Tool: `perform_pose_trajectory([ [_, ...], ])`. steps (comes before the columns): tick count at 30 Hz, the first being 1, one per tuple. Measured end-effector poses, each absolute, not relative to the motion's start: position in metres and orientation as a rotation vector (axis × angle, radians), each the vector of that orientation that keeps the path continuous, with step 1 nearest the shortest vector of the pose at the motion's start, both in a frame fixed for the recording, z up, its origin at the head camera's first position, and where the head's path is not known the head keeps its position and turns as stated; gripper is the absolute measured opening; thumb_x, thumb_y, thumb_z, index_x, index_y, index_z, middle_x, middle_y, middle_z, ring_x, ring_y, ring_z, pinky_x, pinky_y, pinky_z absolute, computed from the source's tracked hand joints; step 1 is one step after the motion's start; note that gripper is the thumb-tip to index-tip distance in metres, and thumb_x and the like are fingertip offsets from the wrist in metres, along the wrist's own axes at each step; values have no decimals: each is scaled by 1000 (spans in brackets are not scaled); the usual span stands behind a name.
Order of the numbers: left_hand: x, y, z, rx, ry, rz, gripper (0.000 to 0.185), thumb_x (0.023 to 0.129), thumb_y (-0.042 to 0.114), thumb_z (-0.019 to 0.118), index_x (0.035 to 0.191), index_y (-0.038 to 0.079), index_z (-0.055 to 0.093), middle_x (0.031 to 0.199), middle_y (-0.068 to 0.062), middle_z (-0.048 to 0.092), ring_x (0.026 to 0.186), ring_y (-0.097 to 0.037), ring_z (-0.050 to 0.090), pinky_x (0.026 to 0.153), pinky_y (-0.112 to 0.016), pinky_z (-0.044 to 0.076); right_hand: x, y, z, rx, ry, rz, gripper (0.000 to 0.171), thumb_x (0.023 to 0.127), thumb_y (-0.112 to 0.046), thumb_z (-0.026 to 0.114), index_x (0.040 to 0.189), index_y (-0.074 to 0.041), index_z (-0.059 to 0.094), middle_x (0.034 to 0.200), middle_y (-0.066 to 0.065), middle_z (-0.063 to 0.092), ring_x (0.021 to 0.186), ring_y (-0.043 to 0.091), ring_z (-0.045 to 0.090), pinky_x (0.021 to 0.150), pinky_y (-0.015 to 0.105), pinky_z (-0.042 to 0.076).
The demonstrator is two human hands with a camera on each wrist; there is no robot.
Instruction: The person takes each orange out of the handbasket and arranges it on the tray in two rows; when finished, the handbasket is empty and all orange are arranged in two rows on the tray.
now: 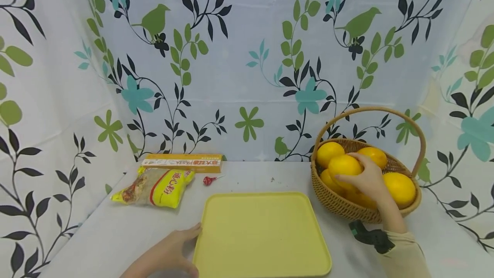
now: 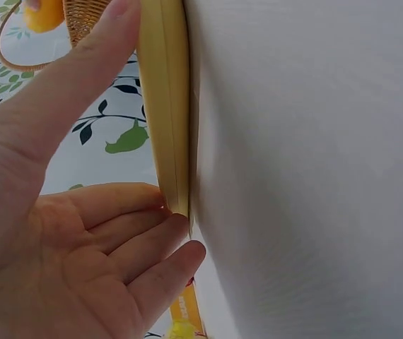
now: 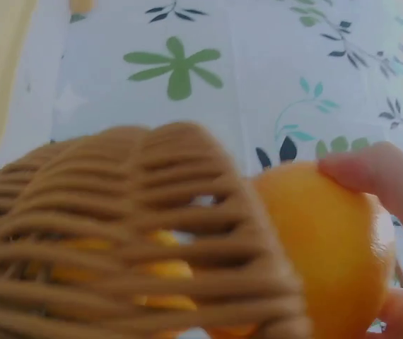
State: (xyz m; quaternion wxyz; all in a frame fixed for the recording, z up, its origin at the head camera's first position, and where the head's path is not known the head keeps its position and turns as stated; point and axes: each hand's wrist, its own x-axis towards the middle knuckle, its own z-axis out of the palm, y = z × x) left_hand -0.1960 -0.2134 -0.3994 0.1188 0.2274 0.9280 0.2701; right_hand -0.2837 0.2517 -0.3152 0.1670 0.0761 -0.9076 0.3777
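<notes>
Your right hand (image 1: 368, 180) is inside the woven basket (image 1: 339, 205) at the right side of the table (image 1: 96, 239), and its fingers curl around one orange (image 1: 343, 165) that lies on top of the other oranges. In the right wrist view the fingertips (image 3: 371, 169) press on the peel of this orange (image 3: 322, 247), just above the basket rim (image 3: 152, 205). Your left hand (image 1: 173, 248) lies flat on the table with relaxed, straight fingers, and it touches the left edge of the yellow tray (image 1: 262, 235). The left wrist view shows the thumb (image 2: 81, 78) and the fingers (image 2: 166, 261) against the tray edge (image 2: 166, 106). The tray stands just beside the basket. Behind the tray you see a yellow snack bag (image 1: 158, 187), a long pasta box (image 1: 183, 163) and a small red lollipop (image 1: 209, 180).
</notes>
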Motion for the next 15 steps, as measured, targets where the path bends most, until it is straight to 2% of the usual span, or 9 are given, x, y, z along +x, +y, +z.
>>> perform_pose_trajectory([
  [3, -196, -213, -397, 656, 2715, 789, 95, 43, 50, 65, 118, -1, 33, 122, -14, 29, 107, -30, 27, 84, -47, 23, -292, 257, -323, 146, -2402, 1147, 70, 56, -44, 65, 116, -25, 34, 107, 3, 37, 82, 21, 39, 52, 41, 41],
  [6, -197, -213, -397, 668, 2719, 782, 96, 43, 50, 64, 118, -1, 33, 121, -15, 29, 107, -29, 28, 85, -46, 24, -302, 263, -332, 147, -2275, 1182, 67, 54, -41, 67, 113, -32, 36, 106, -4, 38, 81, 18, 41, 51, 35, 43],
  [9, -197, -213, -397, 665, 2717, 786, 96, 44, 49, 65, 118, -2, 33, 121, -15, 29, 107, -29, 28, 85, -45, 25, -309, 264, -336, 183, -2189, 1194, 64, 55, -37, 68, 112, -32, 39, 107, -6, 38, 81, 19, 44, 55, 32, 45],
  [15, -196, -214, -400, 691, 2727, 785, 94, 45, 50, 64, 118, -2, 33, 121, -14, 30, 106, -28, 29, 84, -44, 26, -304, 250, -333, 263, -2108, 1330, 58, 60, -26, 67, 112, -25, 41, 106, -1, 41, 78, 19, 49, 54, 28, 47],
])
